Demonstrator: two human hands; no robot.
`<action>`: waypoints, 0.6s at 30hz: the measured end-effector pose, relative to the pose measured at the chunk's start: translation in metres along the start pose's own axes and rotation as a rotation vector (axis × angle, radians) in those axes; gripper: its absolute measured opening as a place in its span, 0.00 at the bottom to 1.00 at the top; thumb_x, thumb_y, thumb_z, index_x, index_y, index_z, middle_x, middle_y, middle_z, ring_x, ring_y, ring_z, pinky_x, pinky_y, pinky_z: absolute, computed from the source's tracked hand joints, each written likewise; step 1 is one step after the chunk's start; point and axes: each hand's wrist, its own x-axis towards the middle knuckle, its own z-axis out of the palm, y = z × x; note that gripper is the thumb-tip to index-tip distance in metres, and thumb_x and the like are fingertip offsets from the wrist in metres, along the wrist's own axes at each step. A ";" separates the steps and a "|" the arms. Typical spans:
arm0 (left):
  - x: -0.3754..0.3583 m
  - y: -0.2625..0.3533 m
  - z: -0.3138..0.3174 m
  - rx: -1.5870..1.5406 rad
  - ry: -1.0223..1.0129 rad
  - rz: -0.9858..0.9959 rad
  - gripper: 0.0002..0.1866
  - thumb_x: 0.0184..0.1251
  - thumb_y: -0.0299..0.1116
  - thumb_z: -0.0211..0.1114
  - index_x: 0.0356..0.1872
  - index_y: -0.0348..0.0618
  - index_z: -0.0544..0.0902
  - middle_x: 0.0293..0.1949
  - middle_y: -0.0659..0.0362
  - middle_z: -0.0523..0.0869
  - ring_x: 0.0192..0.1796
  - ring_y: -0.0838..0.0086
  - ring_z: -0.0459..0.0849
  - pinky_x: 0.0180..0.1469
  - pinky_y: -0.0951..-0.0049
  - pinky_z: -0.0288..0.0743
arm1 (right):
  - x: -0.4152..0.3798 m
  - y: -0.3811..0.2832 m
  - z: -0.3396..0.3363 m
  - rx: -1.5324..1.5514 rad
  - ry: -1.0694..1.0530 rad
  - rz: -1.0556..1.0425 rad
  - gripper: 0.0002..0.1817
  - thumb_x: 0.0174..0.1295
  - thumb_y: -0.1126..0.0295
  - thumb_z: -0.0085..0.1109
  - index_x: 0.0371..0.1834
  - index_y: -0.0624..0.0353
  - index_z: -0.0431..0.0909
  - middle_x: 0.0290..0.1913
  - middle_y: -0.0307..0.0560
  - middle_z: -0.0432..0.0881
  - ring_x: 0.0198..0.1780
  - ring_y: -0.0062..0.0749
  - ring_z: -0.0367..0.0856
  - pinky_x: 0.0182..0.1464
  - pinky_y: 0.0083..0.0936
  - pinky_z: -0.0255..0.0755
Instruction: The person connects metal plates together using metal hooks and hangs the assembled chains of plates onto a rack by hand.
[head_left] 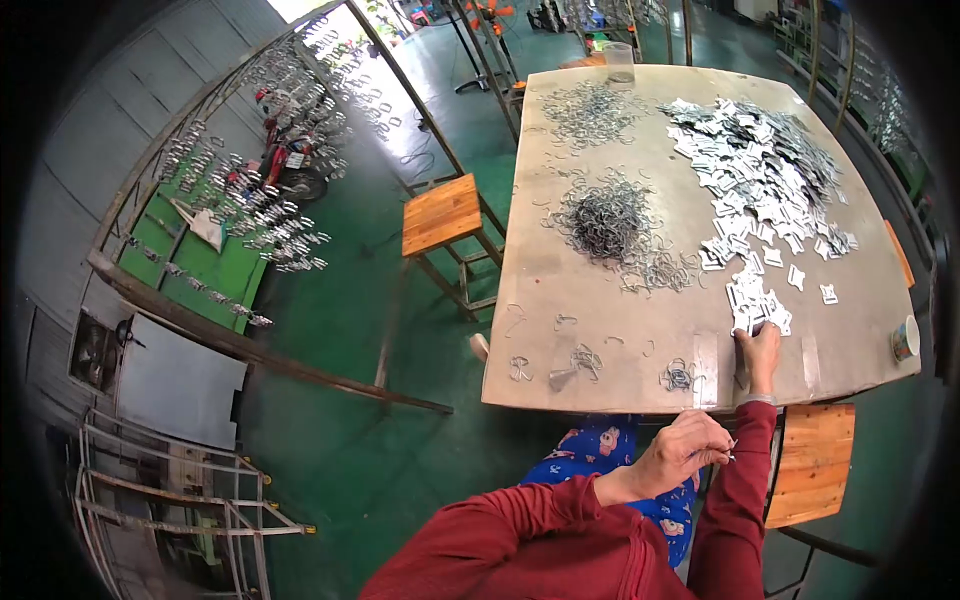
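My left hand (690,447) is raised in front of the table edge, closed, with fingertips pinching a small shiny metal piece (733,456). Its kind is too small to make out. Ahead of it, my right hand (760,358) rests on the tabletop at the near end of a heap of flat white metal plates (750,165). The fingers are curled down onto the nearest plates (757,300); what lies under the fingertips is partly hidden. To the left of the right hand is a small cluster of bent wire hooks (680,375).
A larger heap of wire hooks (608,220) lies mid-table, with more scattered (590,112) beyond. A clear plastic container (619,62) stands at the far edge, a paper cup (905,340) at the right. Wooden stools (442,213) flank the table. Racks of hanging metal parts (285,225) stand left.
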 end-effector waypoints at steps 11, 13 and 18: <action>-0.013 -0.017 -0.004 -0.233 -0.004 -0.333 0.06 0.58 0.19 0.62 0.37 0.38 0.81 0.38 0.56 0.82 0.39 0.75 0.81 0.42 0.75 0.77 | -0.053 -0.035 -0.078 1.061 -0.463 0.430 0.15 0.58 0.61 0.62 0.35 0.65 0.81 0.32 0.41 0.81 0.30 0.20 0.76 0.35 0.15 0.68; -0.012 -0.023 -0.009 -0.091 -0.057 -0.186 0.06 0.59 0.19 0.62 0.36 0.38 0.81 0.37 0.56 0.84 0.41 0.75 0.82 0.44 0.75 0.76 | -0.079 -0.045 -0.095 1.180 -0.488 0.505 0.12 0.59 0.62 0.62 0.33 0.61 0.81 0.27 0.33 0.77 0.28 0.15 0.70 0.30 0.14 0.62; -0.025 -0.038 -0.003 -0.183 -0.075 -0.378 0.04 0.59 0.20 0.63 0.36 0.36 0.80 0.38 0.57 0.84 0.43 0.76 0.81 0.47 0.76 0.75 | -0.117 -0.059 -0.116 1.499 -0.410 0.635 0.08 0.56 0.75 0.63 0.38 0.65 0.80 0.29 0.37 0.79 0.24 0.13 0.67 0.27 0.11 0.60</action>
